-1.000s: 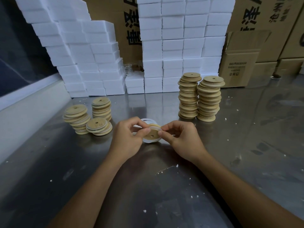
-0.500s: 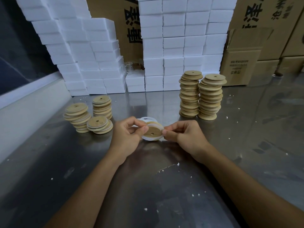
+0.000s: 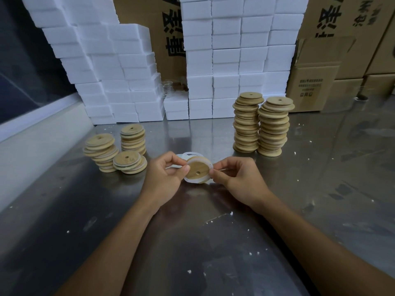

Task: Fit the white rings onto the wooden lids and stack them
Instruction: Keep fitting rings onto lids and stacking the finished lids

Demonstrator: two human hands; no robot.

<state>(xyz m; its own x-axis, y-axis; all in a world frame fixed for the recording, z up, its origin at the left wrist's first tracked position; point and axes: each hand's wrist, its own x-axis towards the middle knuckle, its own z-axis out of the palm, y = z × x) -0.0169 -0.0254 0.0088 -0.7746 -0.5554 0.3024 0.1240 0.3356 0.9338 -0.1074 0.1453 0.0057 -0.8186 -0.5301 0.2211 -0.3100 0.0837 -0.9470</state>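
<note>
A round wooden lid with a small hole and a white ring around its rim is held above the steel table. My left hand pinches its left edge and my right hand pinches its right edge. Loose white rings lie on the table just behind it, partly hidden by my fingers. Three short stacks of ringed lids stand at the left. Two tall stacks of bare wooden lids stand at the right.
White foam boxes are piled along the back of the steel table, with cardboard cartons behind and to the right. A white ledge runs along the left. White crumbs dot the table.
The lid has turned in my fingers so its flat face with the hole faces me more, and the white ring sits further around its rim. Both hands stay in place.
</note>
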